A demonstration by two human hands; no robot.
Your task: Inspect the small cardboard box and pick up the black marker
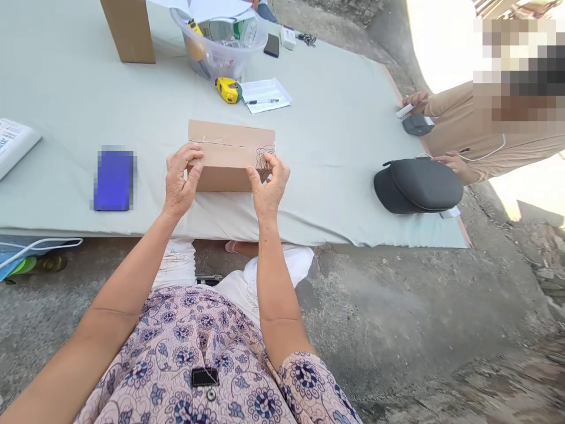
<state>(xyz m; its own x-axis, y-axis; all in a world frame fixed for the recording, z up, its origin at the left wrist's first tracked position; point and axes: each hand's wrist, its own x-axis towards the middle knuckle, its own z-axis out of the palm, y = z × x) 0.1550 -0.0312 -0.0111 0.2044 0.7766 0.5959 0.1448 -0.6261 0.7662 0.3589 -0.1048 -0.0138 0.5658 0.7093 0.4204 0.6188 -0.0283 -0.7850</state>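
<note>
A flat brown cardboard box (229, 156) lies on the pale green cloth-covered table (309, 118), with a taped seam along its top and dark scribbled lines at its right end. My left hand (183, 179) grips the box's left end, fingers curled over the top. My right hand (268, 188) holds its right end, fingertips pressed near the scribbled marks. Both hands hide the box's front corners.
Beyond the box lie a yellow tape measure (228, 90), a printed sheet with a pen (265, 95) and a clear plastic tub (216, 50). A blurred blue object (113, 179) lies left. A black zip case (418, 185) sits right, beside a co-worker's hands (415, 101).
</note>
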